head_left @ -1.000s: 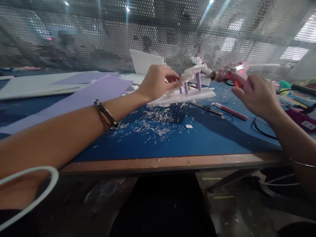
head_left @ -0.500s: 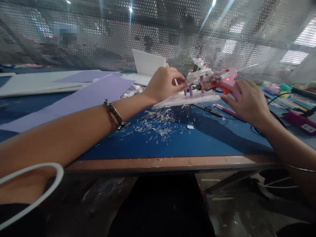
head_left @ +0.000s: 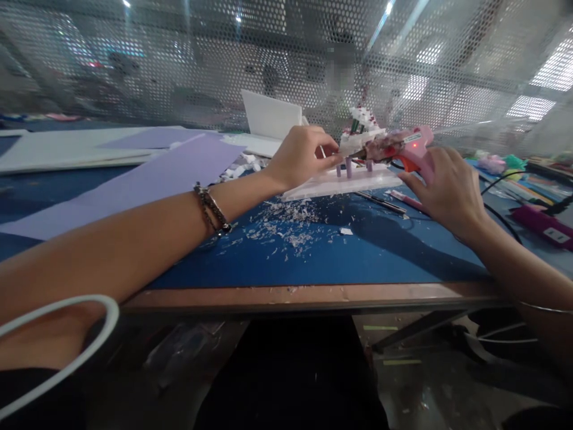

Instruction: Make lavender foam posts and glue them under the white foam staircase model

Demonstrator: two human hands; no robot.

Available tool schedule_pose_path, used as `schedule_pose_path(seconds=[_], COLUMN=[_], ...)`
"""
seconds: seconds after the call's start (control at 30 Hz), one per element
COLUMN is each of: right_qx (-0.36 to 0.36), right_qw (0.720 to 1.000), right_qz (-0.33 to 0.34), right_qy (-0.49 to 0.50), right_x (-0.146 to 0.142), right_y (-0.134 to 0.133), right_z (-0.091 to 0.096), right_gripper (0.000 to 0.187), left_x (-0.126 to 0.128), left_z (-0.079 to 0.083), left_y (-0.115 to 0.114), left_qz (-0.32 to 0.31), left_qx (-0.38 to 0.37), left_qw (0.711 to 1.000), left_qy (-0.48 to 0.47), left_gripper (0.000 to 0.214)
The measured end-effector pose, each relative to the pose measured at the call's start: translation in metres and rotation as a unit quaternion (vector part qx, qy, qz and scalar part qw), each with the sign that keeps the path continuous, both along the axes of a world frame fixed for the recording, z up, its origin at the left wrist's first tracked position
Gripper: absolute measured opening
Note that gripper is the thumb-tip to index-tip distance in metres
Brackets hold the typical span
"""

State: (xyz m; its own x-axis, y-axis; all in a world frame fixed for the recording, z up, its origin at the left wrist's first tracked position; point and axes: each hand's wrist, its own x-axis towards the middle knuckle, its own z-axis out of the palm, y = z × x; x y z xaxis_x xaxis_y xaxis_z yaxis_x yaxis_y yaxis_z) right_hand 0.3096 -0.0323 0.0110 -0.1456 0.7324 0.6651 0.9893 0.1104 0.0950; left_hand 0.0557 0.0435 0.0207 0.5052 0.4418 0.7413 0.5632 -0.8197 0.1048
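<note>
My right hand (head_left: 452,188) is wrapped round a pink hot glue gun (head_left: 418,152) with an orange trigger and a lit red light. Its dark, glue-smeared nozzle points left, close to the fingertips of my left hand (head_left: 304,156). My left thumb and fingers pinch the left edge of a small craft model, at its white raised platform (head_left: 358,141). Short purple pillars (head_left: 349,168) stand under the platform on a white base (head_left: 313,187). Green and red-dotted white parts rise at the back. My fingers hide the platform's left end.
White shavings (head_left: 295,230) litter the blue table mat (head_left: 250,263). A pen (head_left: 380,202) and a pink tool (head_left: 412,202) lie before the base. Purple sheets (head_left: 147,185) and white boards lie left; a purple power strip (head_left: 541,224) sits right. Perforated metal mesh (head_left: 201,71) stands behind.
The glue gun has shifted slightly, its nozzle now a little higher against the platform's edge. Both hands keep their holds; the view has moved slightly.
</note>
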Motion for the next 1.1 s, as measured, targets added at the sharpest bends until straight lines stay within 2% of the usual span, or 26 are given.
schedule_pose_path(seconds=[0.47, 0.7, 0.93, 1.1], right_qx=[-0.015, -0.026, -0.007, -0.015], right_qw=[1.0, 0.999, 0.999, 0.999], right_qz=[-0.018, -0.028, -0.043, -0.048], right_qy=[0.011, 0.016, 0.008, 0.008], right_x=[-0.003, -0.0049, -0.004, -0.0046], right_y=[0.001, -0.0025, -0.0013, -0.0016], right_z=[-0.0026, -0.0016, -0.0042, -0.0041], right_gripper=[0.053, 0.045, 0.038, 0.038], left_x=[0.0009, 0.0012, 0.002, 0.0025], left_z=[-0.0029, -0.0038, -0.005, -0.0048], left_y=[0.0022, 0.0025, 0.0029, 0.0018], left_qz=[-0.007, 0.003, 0.008, 0.023], left_qx=[-0.009, -0.022, -0.014, -0.015], left_qw=[1.0, 1.0, 1.0, 0.999], left_qy=[-0.006, 0.004, 0.015, 0.025], left_gripper=[0.031, 0.032, 0.029, 0.027])
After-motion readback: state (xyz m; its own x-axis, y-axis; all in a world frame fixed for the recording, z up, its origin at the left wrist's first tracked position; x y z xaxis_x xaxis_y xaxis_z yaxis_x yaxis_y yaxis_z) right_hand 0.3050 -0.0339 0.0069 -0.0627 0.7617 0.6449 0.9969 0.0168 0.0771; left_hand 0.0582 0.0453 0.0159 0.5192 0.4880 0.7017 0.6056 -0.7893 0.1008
